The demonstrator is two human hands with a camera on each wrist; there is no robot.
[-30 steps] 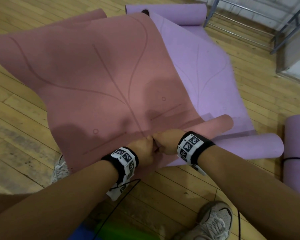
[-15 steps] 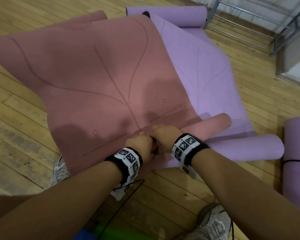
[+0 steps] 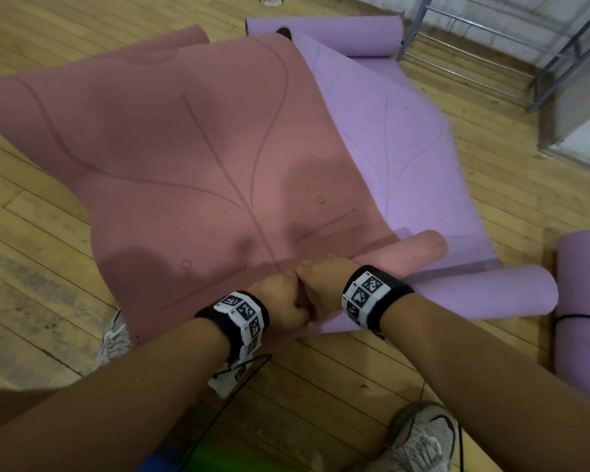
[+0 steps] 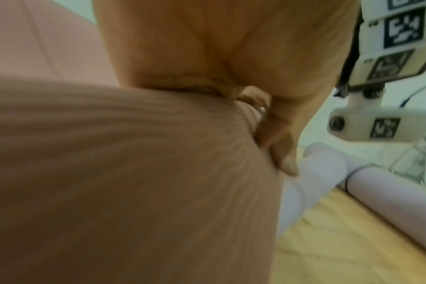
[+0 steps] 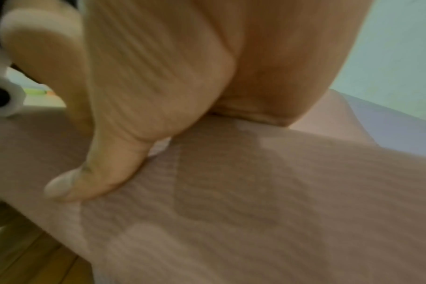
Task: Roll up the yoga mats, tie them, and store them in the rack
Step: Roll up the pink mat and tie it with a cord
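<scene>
A pink yoga mat [image 3: 191, 158] lies spread on the wooden floor, with its near end rolled into a tube [image 3: 419, 250]. Both hands sit side by side on that roll. My left hand [image 3: 280, 298] and right hand [image 3: 324, 281] curl their fingers over it. In the left wrist view the palm lies on the pink roll [image 4: 134, 173]. In the right wrist view the thumb [image 5: 105, 169] presses against the roll [image 5: 255, 201]. Under the pink mat a purple mat [image 3: 406, 137] lies spread, its near end rolled [image 3: 491, 294].
A rolled purple mat [image 3: 338, 32] lies at the far end, beside the metal rack [image 3: 559, 46]. Another purple roll [image 3: 583, 301], tied with a black cord, lies at the right edge. My shoes [image 3: 423, 437] stand on the floor near the mats.
Both hands have shifted slightly on the pink roll and still grip it. The roll itself has barely moved.
</scene>
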